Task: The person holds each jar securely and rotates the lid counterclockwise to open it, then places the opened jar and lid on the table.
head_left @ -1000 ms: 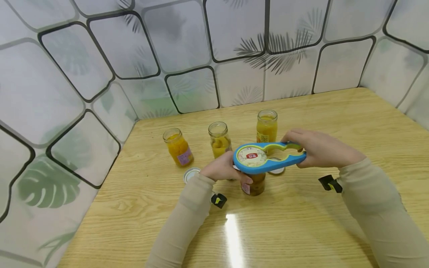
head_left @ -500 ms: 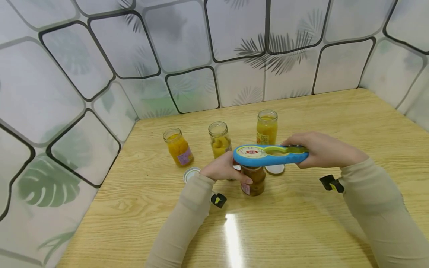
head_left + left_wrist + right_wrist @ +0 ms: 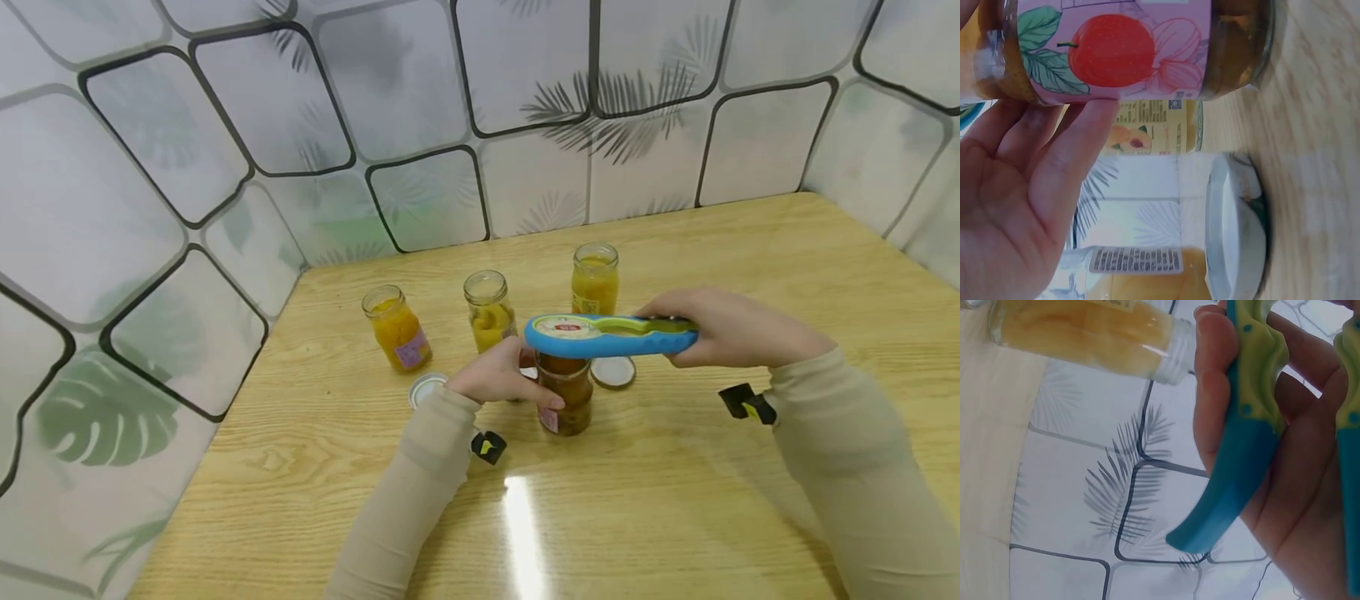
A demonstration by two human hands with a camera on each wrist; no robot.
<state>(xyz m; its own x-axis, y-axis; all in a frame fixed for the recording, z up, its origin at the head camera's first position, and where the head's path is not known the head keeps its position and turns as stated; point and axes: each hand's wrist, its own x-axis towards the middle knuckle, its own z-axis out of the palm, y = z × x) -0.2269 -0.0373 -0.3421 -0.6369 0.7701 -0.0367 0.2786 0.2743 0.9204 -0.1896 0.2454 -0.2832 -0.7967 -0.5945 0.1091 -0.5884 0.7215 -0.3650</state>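
Observation:
My left hand (image 3: 498,375) grips a brown glass jar (image 3: 570,408) that stands upright on the table. Its pink label (image 3: 1116,53), with a red fruit on it, shows in the left wrist view, fingers against the jar's side. Over the jar's mouth, my right hand (image 3: 735,329) holds a blue and yellow-green jar opener (image 3: 615,343) by its handles. A pale lid (image 3: 566,327) with a red mark sits in the opener's ring, tilted above the jar's rim. In the right wrist view, the right hand's fingers (image 3: 1216,381) curl round one handle (image 3: 1225,481).
Three lidless jars stand behind: an orange-filled jar (image 3: 401,337) at left, a yellow-filled jar (image 3: 491,323) in the middle, another yellow-filled jar (image 3: 595,287) at right. Loose lids include one (image 3: 427,387) by my left wrist and one (image 3: 613,372) right of the brown jar. A patterned wall (image 3: 540,179) borders the wooden table.
The opener with the lid in it has tilted, then risen slightly and shifted right, uncovering more of the brown jar's top. My left hand and the jar have stayed put.

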